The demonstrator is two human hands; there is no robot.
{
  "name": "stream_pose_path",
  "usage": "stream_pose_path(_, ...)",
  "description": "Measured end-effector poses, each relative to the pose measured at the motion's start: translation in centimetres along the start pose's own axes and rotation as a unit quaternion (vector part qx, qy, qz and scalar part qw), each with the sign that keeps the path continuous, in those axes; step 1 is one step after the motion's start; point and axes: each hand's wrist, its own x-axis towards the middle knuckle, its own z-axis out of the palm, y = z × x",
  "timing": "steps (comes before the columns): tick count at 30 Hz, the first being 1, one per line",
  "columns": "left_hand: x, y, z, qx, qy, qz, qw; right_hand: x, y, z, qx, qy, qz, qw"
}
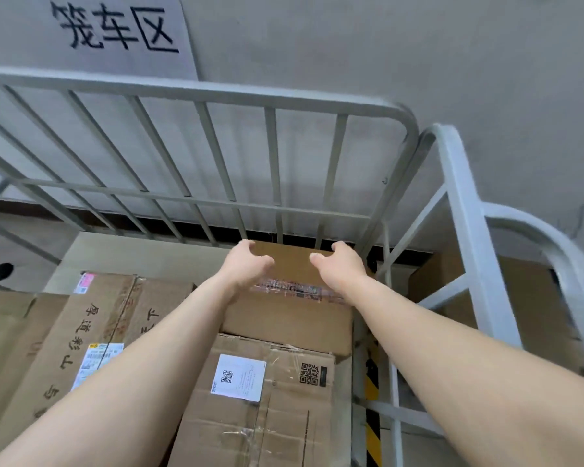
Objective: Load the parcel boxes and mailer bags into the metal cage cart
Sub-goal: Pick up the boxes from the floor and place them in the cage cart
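Entry: brown parcel box [284,318], inside metal cage cart [196,92], directly beneath and between left hand [246,264] and right hand [341,264], both equally near, half-curled, clasping nothing, its long axis seemingly running away beyond the fingertips; wall sign [115,28] reads 笼车区; tape print illegible.

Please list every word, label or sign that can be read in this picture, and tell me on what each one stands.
"笼车区": paper sign on the wall.
"厚道彩山", rotated, last characters uncertain: large left carton.
Blurred, unreadable: tape print on the top box.
Too small: QR label on the lower box.
Too small: shipping labels on the same carton.
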Motion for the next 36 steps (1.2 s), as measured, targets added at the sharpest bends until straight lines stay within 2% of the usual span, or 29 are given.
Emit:
stream_pose_path(6,-10.2,11.0,-4.2,-0.034,0.053,0.075,0.995,-9.2,-6.4,-12.0,0.023,0.042,-0.149,0.988)
stream_pose_path(9,-16.6,15.7,-4.5,-0.059,0.067,0.104,0.991,-13.9,-6.4,-17.9,0.015,0.068,-0.203,0.977)
stream_pose_path(14,-26.0,20.9,-1.8,-0.131,0.039,0.104,0.985,-19.9,-3.2,-25.7,-0.009,0.086,-0.231,0.969)
stream_pose_path(19,-33.5,24.5,3.4,-0.162,-0.017,0.12,0.979,-25.0,2.1,-31.5,-0.012,0.111,-0.216,0.97)
stream_pose_path(24,-38.8,26.1,8.2,-0.186,-0.075,0.105,0.974,-28.6,7.5,-35.0,-0.016,0.143,-0.164,0.976)
stream_pose_path(31,-42.5,25.5,14.1,-0.204,-0.183,0.056,0.96,-32.7,14.4,-36.4,-0.045,0.159,-0.092,0.982)
stream_pose_path(36,-44.1,24.7,16.9,-0.205,-0.198,0.017,0.958,-33.6,18.5,-37.2,-0.051,0.14,-0.061,0.987)
